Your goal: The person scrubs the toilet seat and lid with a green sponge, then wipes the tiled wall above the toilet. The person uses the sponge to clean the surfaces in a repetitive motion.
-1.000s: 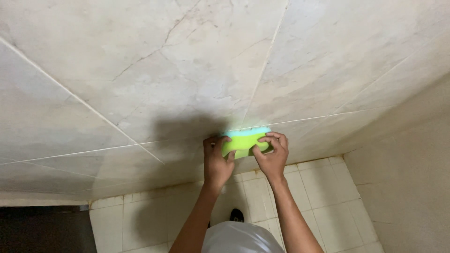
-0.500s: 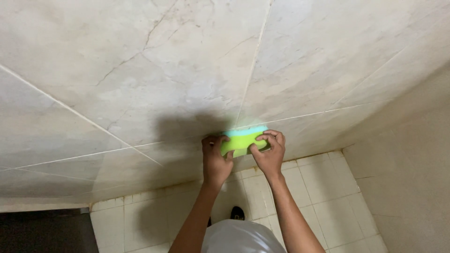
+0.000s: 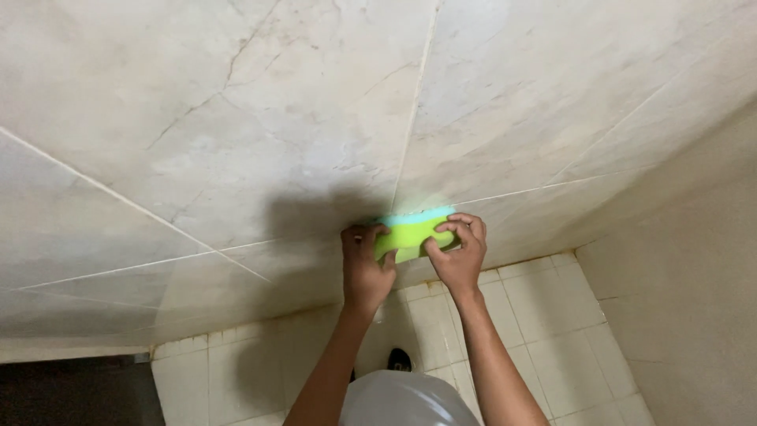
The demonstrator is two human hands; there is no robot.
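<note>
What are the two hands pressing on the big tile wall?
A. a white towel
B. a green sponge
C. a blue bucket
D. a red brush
B: both the left hand and the right hand hold a bright green sponge flat against the marbled tile wall, one hand at each end.

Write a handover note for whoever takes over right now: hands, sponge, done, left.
Left hand: grip on the left end of the green sponge, pressing it to the marble wall.
Right hand: fingers on the sponge's right end, also pressing.
Sponge: flat against the wall, low down, just above the small floor tiles, near a vertical joint.
Done: cannot tell which wall area is already wiped.
Left: likely the wall around the sponge; check stains near the joints.
</note>
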